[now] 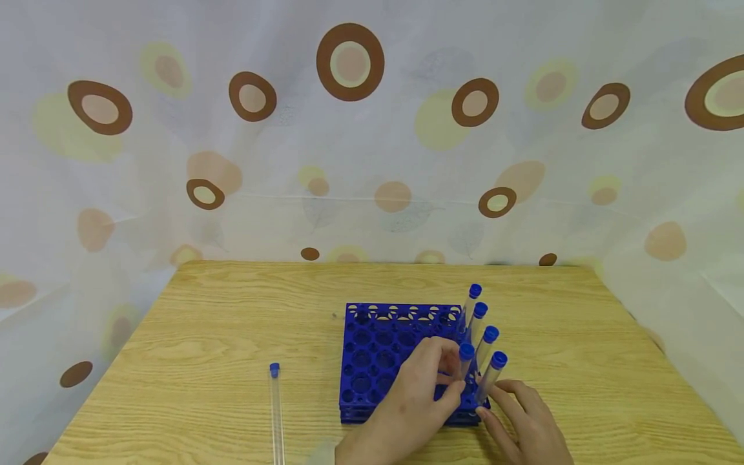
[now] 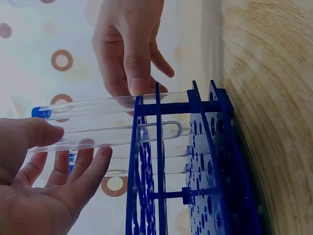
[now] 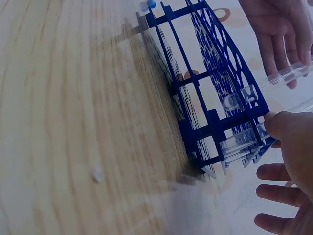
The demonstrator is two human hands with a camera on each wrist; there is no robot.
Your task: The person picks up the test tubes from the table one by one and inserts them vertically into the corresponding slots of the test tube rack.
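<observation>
A blue test tube rack [image 1: 363, 361] stands on the table. Between thumb and fingers, my left hand [image 1: 401, 403] holds a clear, blue-capped test tube [image 1: 467, 352] near its top. In the left wrist view, this tube's rounded bottom [image 2: 171, 129] is through the rack's upper plates, above the lower ones. At the front right corner, my right hand [image 1: 526, 426] grips the rack, thumb [image 3: 279, 125] against its upper edge and the other fingers spread. Several capped test tubes [image 1: 491, 336] stand along the right side; the nearest [image 2: 88, 106] passes beside the right thumb.
Left of the rack, another blue-capped test tube [image 1: 276, 413] lies on the wooden table [image 1: 221, 336]. A patterned cloth [image 1: 395, 148] hangs behind the table and along both sides. A tiny pale speck [image 3: 97, 175] lies on the wood in the right wrist view.
</observation>
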